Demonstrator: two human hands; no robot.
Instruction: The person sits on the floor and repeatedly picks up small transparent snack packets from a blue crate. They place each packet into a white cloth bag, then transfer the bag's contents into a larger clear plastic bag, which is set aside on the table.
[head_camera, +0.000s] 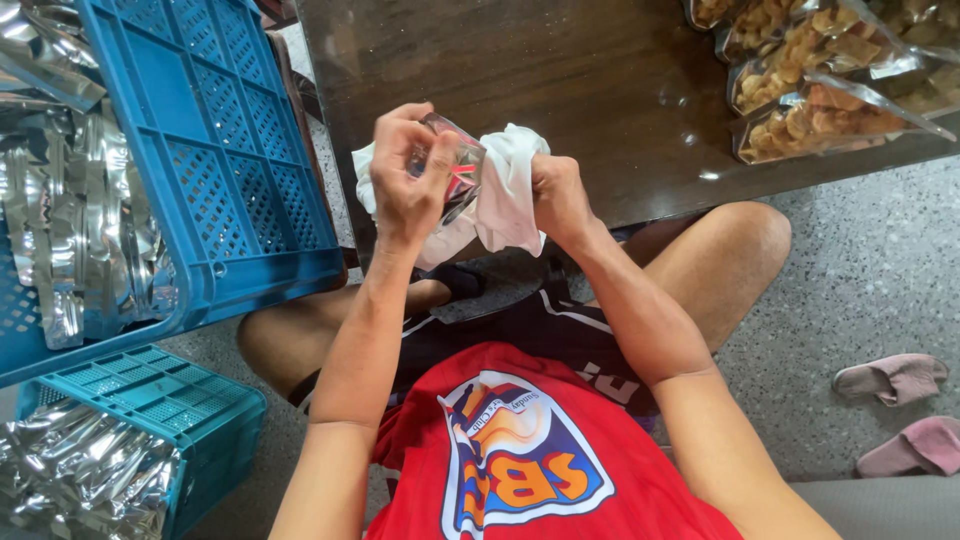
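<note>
My left hand (408, 175) grips a small clear plastic pouch (458, 170) with a red patch showing inside it. My right hand (560, 195) presses a white cloth (508, 185) against the pouch, fingers closed on the cloth. Both hands are held over the near edge of a dark wooden table (560, 70). More of the white cloth sticks out behind my left hand. The pouch's contents are mostly hidden by my fingers and the cloth.
Several clear pouches of golden snacks (820, 85) lie at the table's far right. A blue plastic crate (215, 160) holding silver foil bags (70, 220) stands at the left, a second teal crate (150, 410) below it. Two pink slippers (900, 410) lie on the speckled floor.
</note>
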